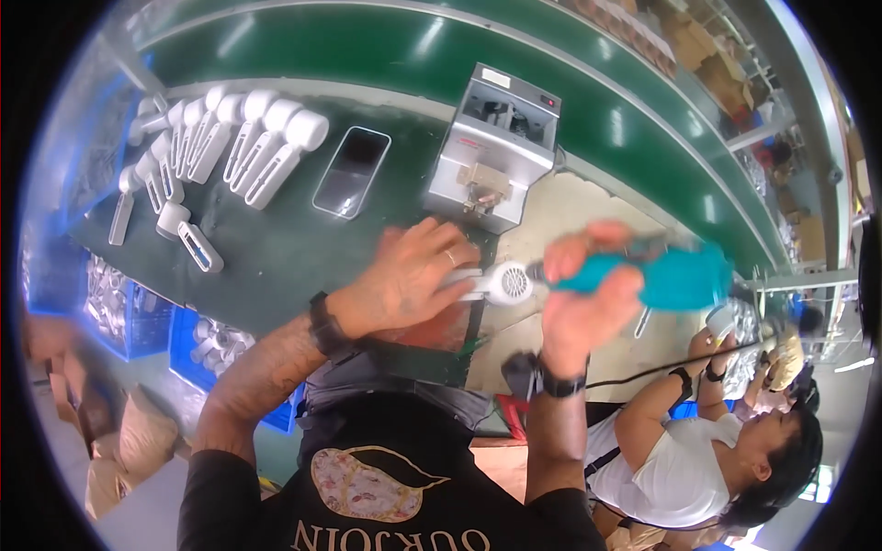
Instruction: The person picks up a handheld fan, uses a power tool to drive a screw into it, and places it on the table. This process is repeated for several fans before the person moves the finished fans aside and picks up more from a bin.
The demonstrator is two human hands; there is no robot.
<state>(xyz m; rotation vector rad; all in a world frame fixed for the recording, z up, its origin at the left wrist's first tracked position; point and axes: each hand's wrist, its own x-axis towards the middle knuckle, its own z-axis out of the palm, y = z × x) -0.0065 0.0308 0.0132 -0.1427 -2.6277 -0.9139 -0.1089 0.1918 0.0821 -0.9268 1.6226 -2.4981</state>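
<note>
My left hand [412, 275] is closed around the handle of a small white handheld fan [508, 284], whose round grilled head points to the right. In my right hand [588, 298] lies a teal electric screwdriver [684, 278], gripped with its tip toward the fan head. The tip is at or very close to the head; whether it touches is blurred. More white handheld fans [276, 151] lie in rows at the left of the bench, and a single white fan [197, 244] rests nearer to me.
A phone [353, 173] lies beside a grey metal machine [496, 147] at the back. Blue bins [152, 321] of white parts stand at left. A dark cord [657, 373] runs rightward. On the right sits a person in a white shirt [680, 468].
</note>
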